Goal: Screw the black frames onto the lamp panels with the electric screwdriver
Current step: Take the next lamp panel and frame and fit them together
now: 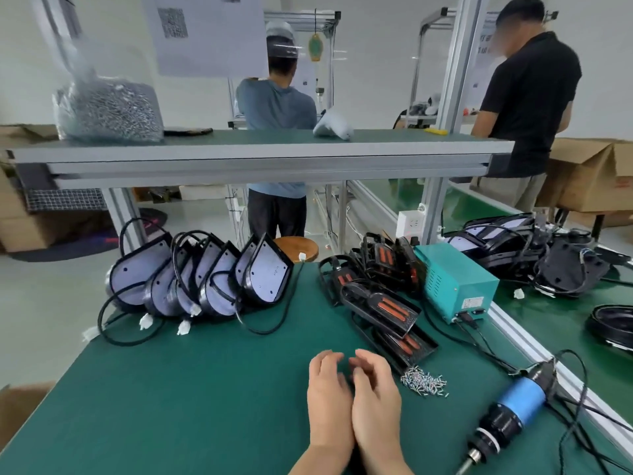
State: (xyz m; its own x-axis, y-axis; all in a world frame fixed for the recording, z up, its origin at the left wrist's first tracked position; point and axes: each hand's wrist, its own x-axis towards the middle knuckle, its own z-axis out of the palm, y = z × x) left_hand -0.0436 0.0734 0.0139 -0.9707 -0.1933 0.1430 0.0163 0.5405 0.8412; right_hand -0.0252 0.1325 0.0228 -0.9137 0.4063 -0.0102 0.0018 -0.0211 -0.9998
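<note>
A green bench mat (171, 389) is carrying the parts, with both hands idling.
Left hand (327, 401) and right hand (375, 404) are touching side by side, fingers loosely curled, holding nothing; lamp panels (205, 279) are leaning far left, black frames (380, 303) are piling mid-right, electric screwdriver (510, 416) is lying right of the screws (424, 382).

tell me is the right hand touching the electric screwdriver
Apart. The head view shows bare green mat between the right hand and the electric screwdriver, lying to its right.
</note>
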